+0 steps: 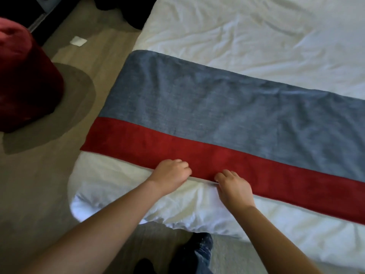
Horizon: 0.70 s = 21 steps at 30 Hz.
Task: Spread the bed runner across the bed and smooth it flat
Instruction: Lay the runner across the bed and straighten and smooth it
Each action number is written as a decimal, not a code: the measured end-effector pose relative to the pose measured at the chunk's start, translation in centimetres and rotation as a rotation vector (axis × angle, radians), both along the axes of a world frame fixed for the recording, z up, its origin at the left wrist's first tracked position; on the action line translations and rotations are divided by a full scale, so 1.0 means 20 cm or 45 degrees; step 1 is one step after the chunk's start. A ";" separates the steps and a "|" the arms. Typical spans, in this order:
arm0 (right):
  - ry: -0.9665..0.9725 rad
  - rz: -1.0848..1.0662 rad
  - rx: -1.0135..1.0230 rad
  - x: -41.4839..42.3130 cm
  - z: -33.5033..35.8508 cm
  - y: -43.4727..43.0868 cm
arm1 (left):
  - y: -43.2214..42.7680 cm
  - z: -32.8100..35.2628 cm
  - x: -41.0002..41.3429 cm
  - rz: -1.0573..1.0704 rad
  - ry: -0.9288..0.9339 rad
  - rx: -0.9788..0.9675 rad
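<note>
- One bed runner [217, 107], a grey band beside a red band [197, 153], lies on the white duvet [256, 36] toward the foot of the bed. It is mostly spread, with soft ripples in the grey part toward the right.
- Long axis: it runs from the bed's left side, where the short end reaches the mattress edge, off to the right and out of frame. The far end is not visible.
- Key relation: the red band's near hem lies crosswise to both forearms, and both hands sit right on it. The cloth extends away from them and to the right.
- Left hand [170, 173]: knuckles up, fingers curled onto the hem, gripping it. It is the hand nearer the runner's left end.
- Right hand [234, 186]: just beside the left with a small gap between them, fingers curled over the same hem, pinching it. It is nearer the long stretch on the right.
- Judgement: the next move is likely a tug toward the body or a slide apart along the hem. The right hand has more cloth to cover.
- The duvet is bunched under the hem at the near corner and could drag along.
- On the floor: a red pouf [25, 80] to the left, a white paper scrap [78, 41] and a dark shoe [199, 246].
</note>
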State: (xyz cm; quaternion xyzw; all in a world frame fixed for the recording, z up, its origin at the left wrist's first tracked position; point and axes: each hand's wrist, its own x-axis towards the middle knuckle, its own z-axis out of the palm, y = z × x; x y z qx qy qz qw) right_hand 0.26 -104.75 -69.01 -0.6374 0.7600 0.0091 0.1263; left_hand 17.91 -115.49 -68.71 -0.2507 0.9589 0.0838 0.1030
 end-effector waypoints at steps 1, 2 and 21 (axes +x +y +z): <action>-0.009 -0.025 0.012 -0.04 0.00 0.03 | 0.03 0.00 -0.06 -0.035 -0.023 0.012; -0.024 -0.030 0.043 -0.07 -0.02 0.07 | 0.05 0.01 -0.11 -0.050 -0.053 0.008; -0.091 0.066 0.167 -0.93 -0.08 0.54 | 0.61 -0.13 -1.09 -0.088 0.087 0.172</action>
